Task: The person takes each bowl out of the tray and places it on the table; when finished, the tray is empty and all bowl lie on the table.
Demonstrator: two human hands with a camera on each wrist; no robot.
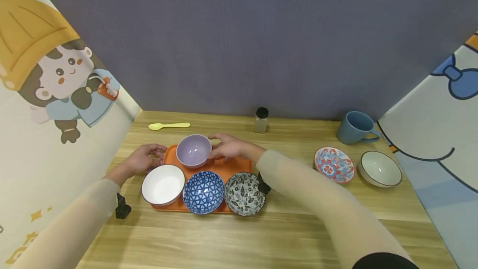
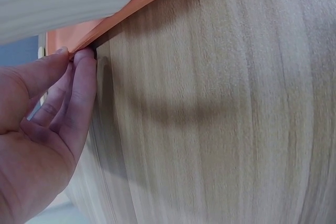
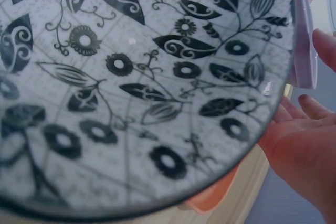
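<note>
My left hand (image 1: 143, 160) pinches the left rim of an orange tray (image 2: 79, 35) between thumb and fingers. On that tray stand a lilac bowl (image 1: 193, 151), a white bowl (image 1: 163, 185), a blue-patterned bowl (image 1: 203, 192) and a black-and-white floral bowl (image 1: 244, 194). Beside the lilac bowl's right side is my right hand (image 1: 232, 146), fingers spread and loosely bent; whether they touch its wall is hard to tell. In the right wrist view the floral bowl (image 3: 131, 87) hides part of the right hand (image 3: 304, 150).
A yellow spoon (image 1: 169, 125) lies behind the tray, and a black-capped jar (image 1: 261, 120) stands near the back wall. To the right are a blue mug (image 1: 352, 128), a red-and-blue patterned dish (image 1: 334, 165) and a pale bowl (image 1: 380, 169). Walls bound the wooden table (image 1: 298, 227).
</note>
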